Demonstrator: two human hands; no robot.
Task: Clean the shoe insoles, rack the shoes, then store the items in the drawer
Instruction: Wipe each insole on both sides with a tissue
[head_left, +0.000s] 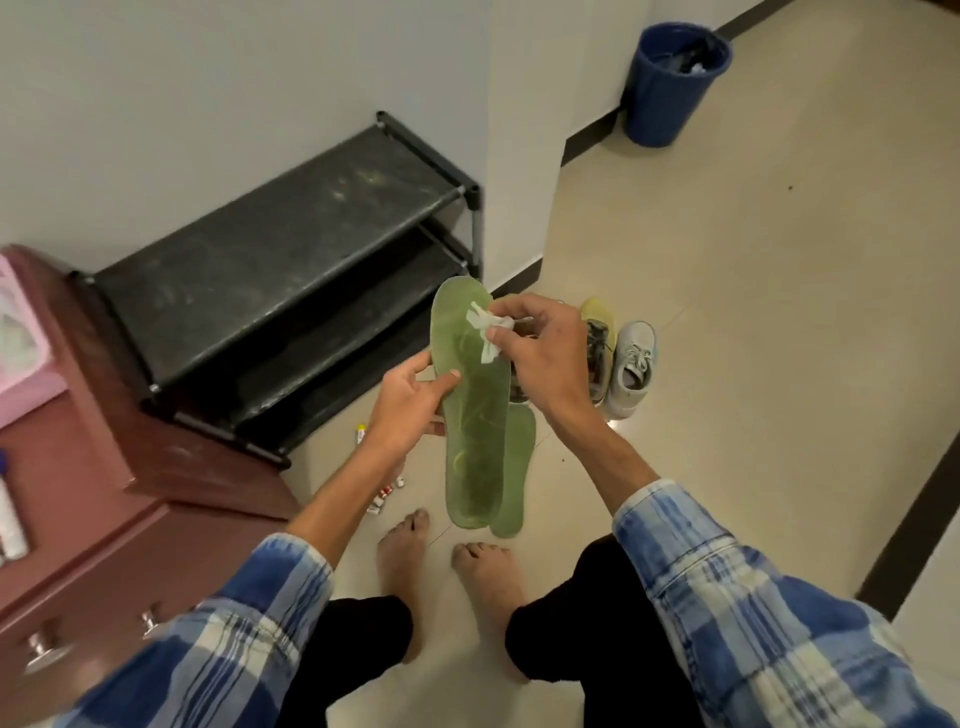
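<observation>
My left hand (410, 400) grips the insole (475, 441), seemingly light and floppy, at mid-edge while the fingers (511, 312) of my right hand (540, 353) pinch a wipe (485, 335) just beyond.

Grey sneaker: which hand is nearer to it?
Right. The right hand, pinching a wipe, is just left of the grey sneaker; the left hand grips the insole farther left.
</observation>
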